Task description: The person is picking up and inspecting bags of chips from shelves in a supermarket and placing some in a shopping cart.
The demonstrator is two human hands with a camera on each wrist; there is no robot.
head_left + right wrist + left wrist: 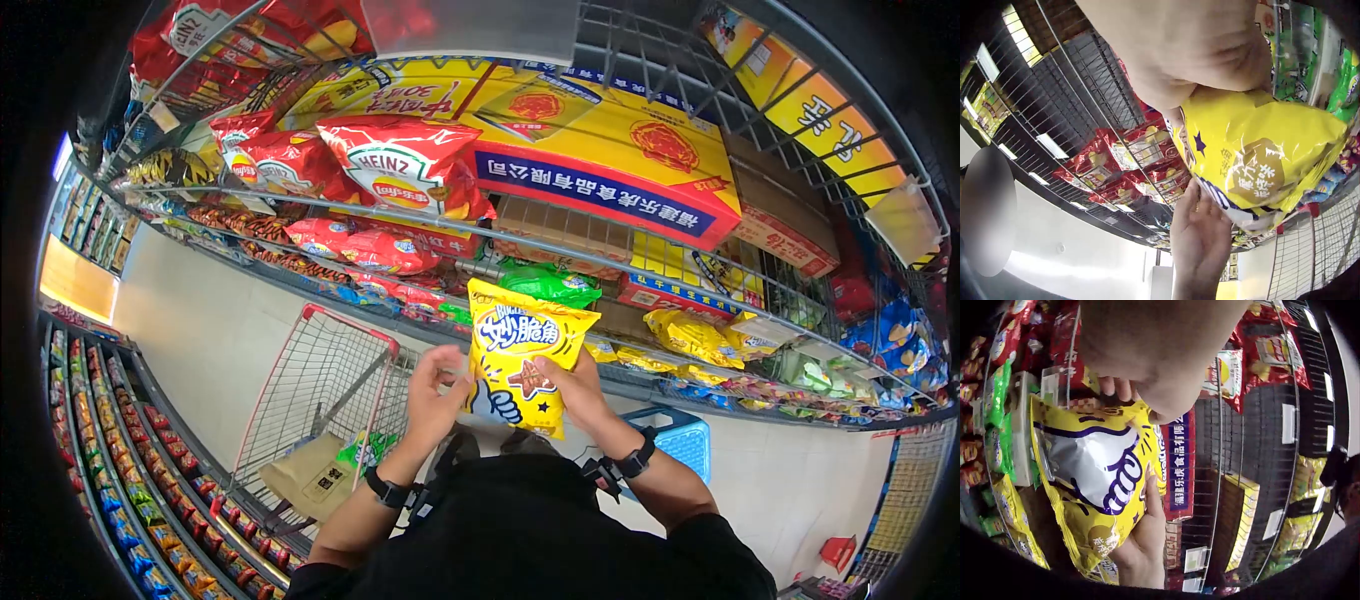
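Note:
A yellow bag of Bugles corn snacks (522,350) is held upright before the chest, its printed front facing the head camera. My right hand (582,392) grips its right side, thumb across the front and fingers behind. Close at the bag's left edge is my left hand (436,392), its fingers loosely bent and not wrapped round the bag, the thumb right at the edge. The right wrist view shows the left palm (1200,237) turned to the bag, its fingertips partly hidden by it. In the left wrist view the bag (1094,469) spans between both hands.
Wire shelves ahead carry red Heinz Lay's chip bags (400,165), a yellow-and-blue carton (610,150) and green bags (548,285). A shopping cart (318,370) containing a brown bag (318,475) stands at the left. Near my right forearm is a blue basket (680,450).

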